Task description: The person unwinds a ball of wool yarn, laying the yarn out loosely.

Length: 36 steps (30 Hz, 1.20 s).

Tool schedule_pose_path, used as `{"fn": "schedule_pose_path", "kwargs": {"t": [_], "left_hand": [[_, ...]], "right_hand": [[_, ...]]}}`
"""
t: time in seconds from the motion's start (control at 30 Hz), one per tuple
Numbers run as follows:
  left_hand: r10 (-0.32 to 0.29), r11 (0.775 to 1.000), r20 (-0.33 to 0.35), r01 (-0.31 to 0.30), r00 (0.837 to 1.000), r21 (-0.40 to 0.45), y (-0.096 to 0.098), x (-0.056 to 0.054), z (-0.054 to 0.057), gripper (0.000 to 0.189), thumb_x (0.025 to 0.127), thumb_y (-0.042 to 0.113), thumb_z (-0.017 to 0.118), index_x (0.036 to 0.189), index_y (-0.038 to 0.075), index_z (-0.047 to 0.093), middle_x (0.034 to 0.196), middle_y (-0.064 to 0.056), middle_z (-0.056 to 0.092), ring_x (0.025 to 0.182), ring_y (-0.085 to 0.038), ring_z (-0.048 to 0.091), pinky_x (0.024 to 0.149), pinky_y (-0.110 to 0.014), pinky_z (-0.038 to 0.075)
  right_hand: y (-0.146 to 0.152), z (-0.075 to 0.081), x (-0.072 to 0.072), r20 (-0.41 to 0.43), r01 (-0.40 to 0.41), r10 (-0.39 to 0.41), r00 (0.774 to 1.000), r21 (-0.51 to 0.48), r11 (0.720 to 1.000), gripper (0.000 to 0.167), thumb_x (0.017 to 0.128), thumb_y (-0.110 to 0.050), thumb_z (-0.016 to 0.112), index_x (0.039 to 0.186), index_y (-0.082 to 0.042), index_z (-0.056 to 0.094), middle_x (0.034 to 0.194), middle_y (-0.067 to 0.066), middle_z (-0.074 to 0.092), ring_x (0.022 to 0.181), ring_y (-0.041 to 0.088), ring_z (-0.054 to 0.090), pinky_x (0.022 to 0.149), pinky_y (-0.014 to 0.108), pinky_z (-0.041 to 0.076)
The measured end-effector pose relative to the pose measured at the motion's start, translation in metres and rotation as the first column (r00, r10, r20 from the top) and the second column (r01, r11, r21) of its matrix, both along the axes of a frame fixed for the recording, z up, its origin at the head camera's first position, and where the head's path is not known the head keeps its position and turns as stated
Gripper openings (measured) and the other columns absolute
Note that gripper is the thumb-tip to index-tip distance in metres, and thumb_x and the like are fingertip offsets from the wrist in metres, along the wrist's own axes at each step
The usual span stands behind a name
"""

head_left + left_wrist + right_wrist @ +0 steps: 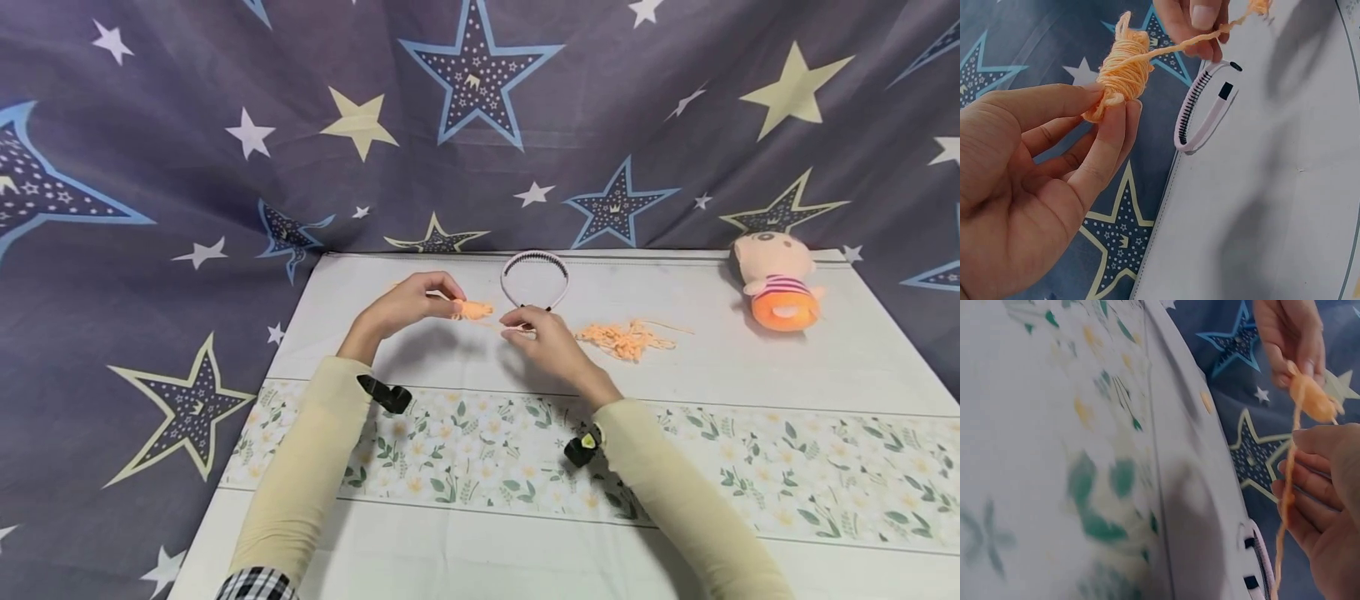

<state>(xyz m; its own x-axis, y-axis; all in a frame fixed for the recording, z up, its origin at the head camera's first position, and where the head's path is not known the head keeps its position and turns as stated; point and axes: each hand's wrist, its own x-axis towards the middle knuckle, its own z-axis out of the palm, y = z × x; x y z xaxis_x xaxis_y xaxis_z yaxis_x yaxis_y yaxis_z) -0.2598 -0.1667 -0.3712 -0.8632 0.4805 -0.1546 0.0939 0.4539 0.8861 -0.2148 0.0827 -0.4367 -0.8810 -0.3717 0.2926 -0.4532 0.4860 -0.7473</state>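
Observation:
A small wound bundle of peach-orange yarn is pinched between the thumb and fingers of my left hand, held up over the far part of the table. In the left wrist view, the wraps run round the bundle and a loop sticks out of its top end. A single strand stretches from it to my right hand, which pinches it between thumb and fingers. The strand hangs on past the right hand in the right wrist view. A loose, tangled pile of the same yarn lies right of that hand.
A pale pink headband with dark inner teeth lies behind my right hand. A plush toy in orange and stripes sits at the back right. The white table cover has a floral band, and a star-patterned curtain hangs along the back and left.

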Motion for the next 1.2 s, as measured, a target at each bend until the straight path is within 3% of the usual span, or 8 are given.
{"fn": "schedule_pose_path", "kwargs": {"t": [0.2, 0.4, 0.6, 0.83, 0.93, 1.2], "left_hand": [[-0.008, 1.000, -0.014, 0.008, 1.000, -0.013, 0.000, 0.000, -0.001, 0.015, 0.088, 0.015, 0.067, 0.102, 0.009, 0.065, 0.101, -0.008, 0.063, 0.093, -0.021, 0.061, 0.086, -0.033, 0.047], [0.004, 1.000, -0.017, -0.004, 1.000, -0.019, -0.002, 0.000, -0.002, 0.015, 0.087, 0.015, 0.068, 0.100, 0.009, 0.065, 0.100, -0.008, 0.064, 0.093, -0.021, 0.060, 0.084, -0.033, 0.046], [0.008, 1.000, 0.002, -0.008, 1.000, -0.010, -0.005, 0.000, -0.003, 0.017, 0.086, 0.013, 0.068, 0.102, 0.006, 0.065, 0.100, -0.008, 0.064, 0.094, -0.021, 0.059, 0.084, -0.031, 0.047], [0.010, 1.000, 0.019, -0.010, 1.000, -0.012, -0.007, -0.001, -0.005, 0.019, 0.086, 0.010, 0.068, 0.104, 0.005, 0.065, 0.103, -0.009, 0.066, 0.096, -0.020, 0.058, 0.085, -0.030, 0.046], [0.015, 1.000, 0.029, -0.014, 0.999, -0.019, -0.006, 0.000, -0.002, 0.020, 0.087, 0.010, 0.068, 0.105, 0.003, 0.064, 0.104, -0.010, 0.065, 0.096, -0.020, 0.057, 0.085, -0.030, 0.046], [-0.002, 0.999, 0.024, 0.003, 1.000, -0.046, -0.002, 0.015, 0.020, 0.019, 0.089, 0.009, 0.065, 0.105, 0.000, 0.063, 0.103, -0.011, 0.063, 0.094, -0.020, 0.057, 0.085, -0.031, 0.045]], "right_hand": [[-0.012, 0.000, 0.005, -0.010, -0.017, 0.017, 1.000, -0.031, 0.999, 0.013, 0.092, -0.018, 0.065, 0.097, -0.008, 0.072, 0.095, 0.003, 0.070, 0.086, 0.014, 0.065, 0.079, 0.029, 0.054], [-0.005, 0.013, 0.011, -0.025, 0.000, -0.002, 1.000, -0.075, 0.997, 0.011, 0.093, -0.018, 0.064, 0.095, -0.009, 0.071, 0.091, 0.003, 0.070, 0.079, 0.013, 0.063, 0.073, 0.028, 0.054], [0.020, 0.026, 0.006, -0.024, 0.080, -0.084, 0.996, -0.142, 0.987, 0.009, 0.092, -0.014, 0.064, 0.096, -0.008, 0.069, 0.089, 0.006, 0.070, 0.079, 0.016, 0.063, 0.073, 0.033, 0.055], [0.060, 0.026, 0.002, -0.078, 0.186, -0.202, 0.976, -0.173, 0.967, 0.012, 0.092, -0.015, 0.065, 0.094, -0.004, 0.069, 0.086, 0.011, 0.071, 0.077, 0.017, 0.064, 0.073, 0.017, 0.050], [0.073, 0.025, 0.004, -0.083, 0.212, -0.229, 0.970, -0.172, 0.962, 0.014, 0.092, -0.016, 0.064, 0.094, -0.003, 0.069, 0.085, 0.012, 0.070, 0.075, 0.015, 0.063, 0.071, 0.014, 0.049], [0.107, 0.024, 0.010, -0.092, 0.296, -0.314, 0.945, -0.169, 0.940, 0.015, 0.093, -0.015, 0.063, 0.095, -0.001, 0.069, 0.084, 0.016, 0.069, 0.072, -0.002, 0.058, 0.072, 0.011, 0.047]]}}
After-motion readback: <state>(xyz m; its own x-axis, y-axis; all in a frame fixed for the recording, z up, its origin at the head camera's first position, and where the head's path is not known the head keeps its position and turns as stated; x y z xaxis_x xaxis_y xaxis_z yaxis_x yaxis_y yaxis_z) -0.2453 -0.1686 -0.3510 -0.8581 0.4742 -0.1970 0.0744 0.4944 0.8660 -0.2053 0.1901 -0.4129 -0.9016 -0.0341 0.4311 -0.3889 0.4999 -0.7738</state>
